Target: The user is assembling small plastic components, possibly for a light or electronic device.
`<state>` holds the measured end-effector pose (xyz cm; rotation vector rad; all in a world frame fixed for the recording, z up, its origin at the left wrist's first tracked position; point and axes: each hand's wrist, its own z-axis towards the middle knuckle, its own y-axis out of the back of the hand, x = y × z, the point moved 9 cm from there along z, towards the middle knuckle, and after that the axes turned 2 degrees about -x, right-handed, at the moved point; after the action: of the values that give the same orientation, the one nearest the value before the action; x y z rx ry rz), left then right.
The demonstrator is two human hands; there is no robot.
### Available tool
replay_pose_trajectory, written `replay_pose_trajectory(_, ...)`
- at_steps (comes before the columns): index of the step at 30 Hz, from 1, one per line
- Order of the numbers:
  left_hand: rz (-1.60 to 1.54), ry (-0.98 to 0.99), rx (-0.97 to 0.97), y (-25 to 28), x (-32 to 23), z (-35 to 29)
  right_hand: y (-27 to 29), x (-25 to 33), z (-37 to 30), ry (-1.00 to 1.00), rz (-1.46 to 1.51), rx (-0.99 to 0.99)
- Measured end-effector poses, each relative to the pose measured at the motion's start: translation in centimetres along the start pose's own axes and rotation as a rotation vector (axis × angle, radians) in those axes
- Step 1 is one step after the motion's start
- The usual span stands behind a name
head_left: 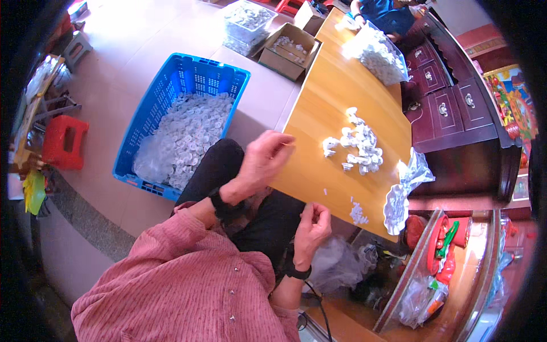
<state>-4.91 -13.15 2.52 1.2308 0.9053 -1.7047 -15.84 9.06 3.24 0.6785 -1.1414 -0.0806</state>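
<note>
Rightward of the left hand (pixel 265 161) and right hand (pixel 313 229) — both curled, grip unclear — lie white pieces (pixel 370 158).

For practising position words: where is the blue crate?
In the head view, the blue crate is on the floor, left of the wooden table, beside the left knee.
</note>
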Motion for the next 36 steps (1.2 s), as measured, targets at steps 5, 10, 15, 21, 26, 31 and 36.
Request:
replay_pose_trajectory(5, 0.207, -0.239, 0.263, -7.7, -2.8, 0.1, 1.5, 0.7, 0.9, 0.098, -0.162, -0.071)
replay_pose_trajectory(10, 0.406, -0.426, 0.350, -11.7, -2.9, 0.1, 1.9, -0.2, 2.5, 0.139, -0.265, -0.117)
replay_pose_trajectory(15, 0.531, -0.403, 0.518, -13.8, -0.8, -0.3, 0.9, 2.1, 3.2, 0.357, -0.536, -0.075)
replay_pose_trajectory(21, 0.521, -0.433, 0.525, -13.5, -1.0, -0.9, 0.2, 2.1, 2.0, 0.434, -0.710, -0.057)
replay_pose_trajectory(26, 0.532, -0.429, 0.509, -12.2, -1.0, -1.8, 0.2, 2.8, 1.1, 0.422, -0.683, -0.002)
replay_pose_trajectory(31, 0.462, -0.453, 0.397, -10.2, -1.4, -2.6, 0.1, 3.2, 0.3, 0.419, -0.647, 0.050)
replay_pose_trajectory(36, 0.415, -0.432, 0.400, -9.3, -1.4, -3.2, 0.3, 2.2, 0.1, 0.445, -0.567, -0.057)
